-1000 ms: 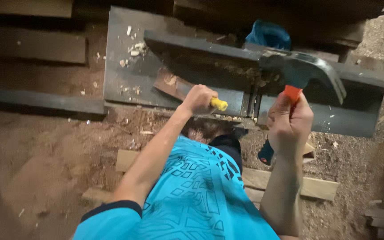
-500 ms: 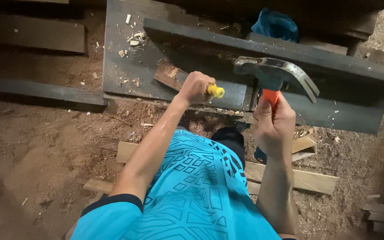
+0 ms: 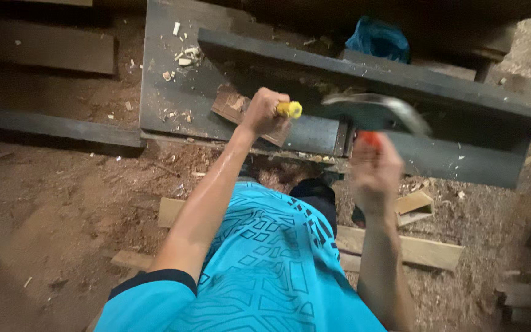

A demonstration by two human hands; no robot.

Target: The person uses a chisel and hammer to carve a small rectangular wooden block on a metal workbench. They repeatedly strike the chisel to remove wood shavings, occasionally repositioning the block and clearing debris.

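Left hand: clenched around a yellow-handled chisel; only the yellow butt end is seen, projecting to the right of the fist. The blade is hidden by the fist. The hand is set over a dark grey plank, just beside a notch of bare brown wood cut into it.

Right hand: clenched around the orange grip of a hammer, held upright to the right of the chisel and apart from it. The steel head is blurred; it is seen level with the chisel butt, in front of a dark grey beam.

The beam is laid slantwise from far left to near right, resting over the plank. Pale wood chips are scattered on the plank's far left part. A blue bag is found beyond the beam, at the far side.

A second dark plank is laid at the left, on the ground. The ground is covered in reddish sawdust. Pale offcuts are laid near the right, partly hidden by the right forearm. A small pale block is placed just beyond them.

The near centre is blocked by a blue patterned shirt.
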